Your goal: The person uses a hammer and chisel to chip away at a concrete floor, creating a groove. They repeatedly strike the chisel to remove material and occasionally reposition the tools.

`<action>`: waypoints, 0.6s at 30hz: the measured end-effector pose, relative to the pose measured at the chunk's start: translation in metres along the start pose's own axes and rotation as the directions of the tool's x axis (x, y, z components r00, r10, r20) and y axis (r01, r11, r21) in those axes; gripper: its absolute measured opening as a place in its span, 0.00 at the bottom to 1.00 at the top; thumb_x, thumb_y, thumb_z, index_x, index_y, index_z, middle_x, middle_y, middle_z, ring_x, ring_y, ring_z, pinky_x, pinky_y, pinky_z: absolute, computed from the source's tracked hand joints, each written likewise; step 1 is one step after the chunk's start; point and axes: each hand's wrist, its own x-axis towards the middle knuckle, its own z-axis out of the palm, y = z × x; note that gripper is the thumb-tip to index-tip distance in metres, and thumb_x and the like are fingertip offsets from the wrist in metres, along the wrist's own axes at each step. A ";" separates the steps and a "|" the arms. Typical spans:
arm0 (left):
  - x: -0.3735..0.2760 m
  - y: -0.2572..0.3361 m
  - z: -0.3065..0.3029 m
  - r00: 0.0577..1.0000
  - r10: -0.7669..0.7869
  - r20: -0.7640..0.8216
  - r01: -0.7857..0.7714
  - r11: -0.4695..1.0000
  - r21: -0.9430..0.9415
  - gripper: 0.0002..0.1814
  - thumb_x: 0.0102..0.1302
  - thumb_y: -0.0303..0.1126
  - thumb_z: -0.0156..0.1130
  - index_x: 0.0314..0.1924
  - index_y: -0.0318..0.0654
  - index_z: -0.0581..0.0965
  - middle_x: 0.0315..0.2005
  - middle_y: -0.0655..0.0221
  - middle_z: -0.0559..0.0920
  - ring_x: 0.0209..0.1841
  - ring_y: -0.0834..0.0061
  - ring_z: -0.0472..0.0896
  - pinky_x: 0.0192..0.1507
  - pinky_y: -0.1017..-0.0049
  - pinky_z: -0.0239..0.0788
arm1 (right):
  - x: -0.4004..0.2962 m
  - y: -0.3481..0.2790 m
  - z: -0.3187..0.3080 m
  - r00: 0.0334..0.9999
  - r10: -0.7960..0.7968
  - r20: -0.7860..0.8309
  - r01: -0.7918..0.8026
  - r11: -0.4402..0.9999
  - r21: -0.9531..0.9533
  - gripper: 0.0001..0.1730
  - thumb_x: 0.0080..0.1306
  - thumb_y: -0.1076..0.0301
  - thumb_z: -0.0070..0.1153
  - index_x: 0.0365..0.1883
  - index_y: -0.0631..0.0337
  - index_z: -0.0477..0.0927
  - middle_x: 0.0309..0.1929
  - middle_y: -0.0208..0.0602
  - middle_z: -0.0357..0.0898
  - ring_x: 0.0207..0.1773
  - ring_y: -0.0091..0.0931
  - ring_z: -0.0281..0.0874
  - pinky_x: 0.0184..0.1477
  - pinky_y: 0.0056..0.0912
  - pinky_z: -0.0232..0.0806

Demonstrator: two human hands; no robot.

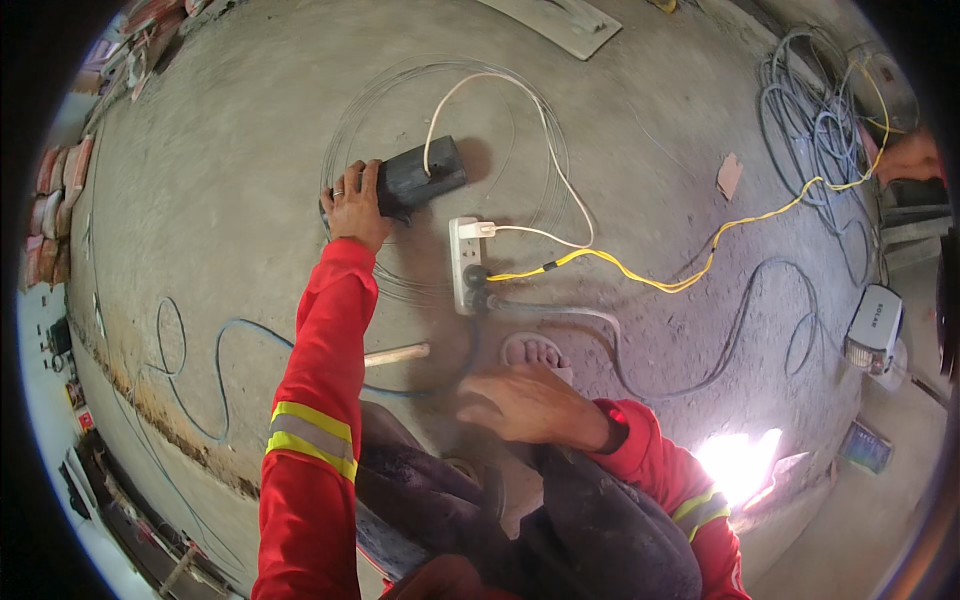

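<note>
My left hand [355,206] grips the near end of a black box-shaped device [421,174] on the concrete floor. From this device a white cable [541,112] loops round to a white plug-in adapter [477,229] in a white power strip [458,262]. Lower on the strip sit black plugs, one with a twisted yellow cable [637,273], another with a grey cable [585,310]. My right hand [525,405] hovers, blurred, above my lap, thumb apart from the fingers, with nothing visible in it. A wooden handle [397,355] lies beside my left forearm, partly hidden by it.
Coiled thin wire [360,97] surrounds the device. A plastering float [564,22] lies at the top. On the right are a cable heap [814,127], another person's limb [911,157], a lamp [876,322] bearing writing and a glaring light [739,461]. Blue cable [255,324] snakes leftward.
</note>
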 end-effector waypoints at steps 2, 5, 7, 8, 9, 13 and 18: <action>0.000 -0.001 0.001 1.000 -0.013 0.008 0.013 1.000 0.005 0.50 0.35 0.32 0.75 0.61 0.56 0.60 0.57 0.69 0.64 0.60 0.60 0.65 0.60 0.53 0.51 | -0.001 0.002 0.001 1.000 0.010 0.001 -0.010 1.000 -0.010 0.17 0.62 0.55 0.50 0.38 0.61 0.74 0.32 0.48 0.77 0.37 0.45 0.75 0.38 0.47 0.65; 0.001 0.006 -0.002 0.998 -0.021 0.051 0.020 1.000 0.019 0.51 0.35 0.33 0.76 0.62 0.58 0.59 0.58 0.69 0.62 0.60 0.62 0.64 0.61 0.51 0.49 | -0.002 0.007 0.004 1.000 0.011 -0.022 -0.012 1.000 -0.026 0.17 0.62 0.54 0.50 0.40 0.58 0.75 0.32 0.46 0.77 0.36 0.44 0.75 0.36 0.47 0.65; 0.002 0.007 -0.006 0.996 -0.033 0.086 0.030 0.999 0.039 0.52 0.36 0.34 0.77 0.63 0.59 0.58 0.59 0.69 0.61 0.61 0.63 0.64 0.61 0.50 0.49 | -0.003 0.009 0.006 0.997 -0.028 -0.066 0.027 1.000 -0.017 0.16 0.62 0.55 0.51 0.39 0.58 0.75 0.31 0.46 0.77 0.35 0.44 0.75 0.35 0.47 0.65; 0.003 0.008 -0.007 0.994 -0.039 0.104 0.034 0.998 0.049 0.53 0.36 0.35 0.77 0.63 0.59 0.57 0.59 0.70 0.60 0.61 0.64 0.64 0.61 0.50 0.48 | -0.004 0.009 0.007 0.997 -0.035 -0.073 0.034 0.999 -0.015 0.16 0.62 0.55 0.51 0.39 0.58 0.75 0.30 0.46 0.77 0.35 0.44 0.75 0.35 0.47 0.65; 0.002 0.009 -0.008 0.993 -0.046 0.110 0.039 0.997 0.065 0.53 0.36 0.35 0.77 0.63 0.59 0.57 0.59 0.70 0.61 0.61 0.64 0.64 0.61 0.49 0.48 | -0.004 0.010 0.007 0.996 -0.043 -0.079 0.042 0.999 -0.014 0.16 0.61 0.55 0.51 0.38 0.58 0.75 0.29 0.46 0.77 0.34 0.45 0.75 0.34 0.47 0.65; -0.001 0.008 -0.009 0.996 -0.027 0.090 0.019 0.997 0.081 0.52 0.37 0.36 0.77 0.63 0.59 0.57 0.58 0.71 0.63 0.61 0.66 0.64 0.60 0.48 0.50 | -0.006 0.014 0.010 0.990 -0.070 -0.120 0.066 0.997 -0.029 0.16 0.60 0.56 0.52 0.37 0.59 0.75 0.28 0.47 0.77 0.32 0.45 0.75 0.33 0.48 0.65; 0.003 0.002 -0.003 0.997 0.027 0.076 -0.029 0.999 0.031 0.49 0.37 0.36 0.76 0.61 0.55 0.60 0.57 0.71 0.66 0.59 0.65 0.66 0.58 0.52 0.56 | -0.010 0.016 0.012 0.989 -0.048 -0.140 0.045 0.999 -0.020 0.16 0.60 0.56 0.52 0.36 0.60 0.75 0.27 0.48 0.76 0.32 0.45 0.75 0.34 0.48 0.65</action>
